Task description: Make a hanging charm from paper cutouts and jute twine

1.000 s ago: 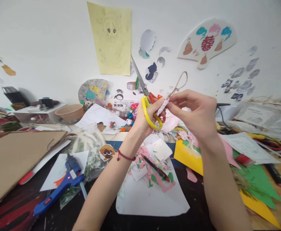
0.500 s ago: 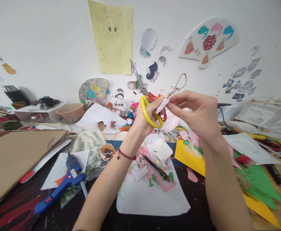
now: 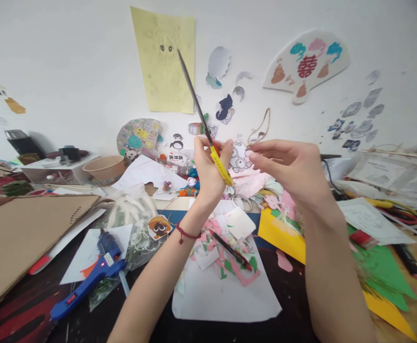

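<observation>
My left hand point(image 3: 210, 166) is closed round a pair of scissors point(image 3: 221, 165) with yellow handles, whose blades point up and left in front of the yellow drawing. Its thumb is at the left edge of a white paper cutout point(image 3: 241, 161) with a line-drawn character and pink spots, now facing me. My right hand point(image 3: 292, 166) pinches the cutout's right edge, at the foot of a thin twine loop point(image 3: 264, 125) that rises above the fingers. Whether the left fingers also grip the cutout is hard to see.
Below the hands, paper scraps and a pen point(image 3: 231, 250) lie on a white sheet point(image 3: 226, 305). A blue glue gun point(image 3: 90, 278) with a lit red light rests at left, near cardboard point(image 3: 29, 238). Yellow point(image 3: 279, 233) and green paper point(image 3: 383, 276) lie at right.
The left hand has turned, so the scissors stand more upright and edge-on, with their tips higher. The cutout has swung from edge-on to facing me, and the twine loop has shifted slightly left.
</observation>
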Demonstrator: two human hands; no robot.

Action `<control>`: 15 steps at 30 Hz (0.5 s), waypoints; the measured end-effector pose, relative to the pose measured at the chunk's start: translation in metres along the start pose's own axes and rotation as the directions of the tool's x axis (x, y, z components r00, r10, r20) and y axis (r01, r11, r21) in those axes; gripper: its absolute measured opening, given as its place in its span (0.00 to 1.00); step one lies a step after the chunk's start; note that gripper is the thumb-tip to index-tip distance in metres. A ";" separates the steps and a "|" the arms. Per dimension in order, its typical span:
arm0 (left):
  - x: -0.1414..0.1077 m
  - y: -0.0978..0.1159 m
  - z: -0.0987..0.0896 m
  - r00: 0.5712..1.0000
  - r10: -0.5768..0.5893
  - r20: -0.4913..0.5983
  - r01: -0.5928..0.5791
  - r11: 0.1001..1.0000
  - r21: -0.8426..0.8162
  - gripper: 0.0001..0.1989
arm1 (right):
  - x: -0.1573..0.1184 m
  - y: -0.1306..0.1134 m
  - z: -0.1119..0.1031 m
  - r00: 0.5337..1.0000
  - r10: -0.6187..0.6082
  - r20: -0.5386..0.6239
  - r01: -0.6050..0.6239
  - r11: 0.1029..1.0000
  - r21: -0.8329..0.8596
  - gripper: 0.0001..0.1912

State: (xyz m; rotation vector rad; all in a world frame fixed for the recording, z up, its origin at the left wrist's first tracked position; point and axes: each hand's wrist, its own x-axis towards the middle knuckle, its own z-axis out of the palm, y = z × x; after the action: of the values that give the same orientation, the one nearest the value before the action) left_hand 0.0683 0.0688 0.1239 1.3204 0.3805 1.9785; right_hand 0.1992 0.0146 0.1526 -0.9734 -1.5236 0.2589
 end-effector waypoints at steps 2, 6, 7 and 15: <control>-0.002 0.004 0.001 0.999 0.012 0.034 -0.012 1.000 0.007 0.19 | 0.002 0.004 0.000 1.000 0.006 -0.031 -0.005 1.000 0.024 0.08; -0.006 0.006 0.003 0.996 0.016 0.089 -0.014 1.000 -0.017 0.20 | 0.005 0.011 -0.003 0.998 0.014 -0.062 -0.008 0.995 0.094 0.07; -0.006 0.004 0.003 0.995 0.014 0.094 -0.013 1.000 -0.010 0.20 | 0.006 0.012 -0.004 0.998 0.023 -0.055 -0.017 0.995 0.096 0.07; -0.012 -0.014 0.002 0.988 0.049 0.143 -0.062 0.994 0.087 0.20 | 0.015 0.027 -0.009 0.987 0.072 -0.140 -0.044 0.981 0.191 0.08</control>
State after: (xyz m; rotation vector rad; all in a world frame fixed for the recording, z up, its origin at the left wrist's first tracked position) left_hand 0.0782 0.0703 0.1081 1.5342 0.3738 1.9191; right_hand 0.2208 0.0387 0.1475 -0.8690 -1.3127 0.3582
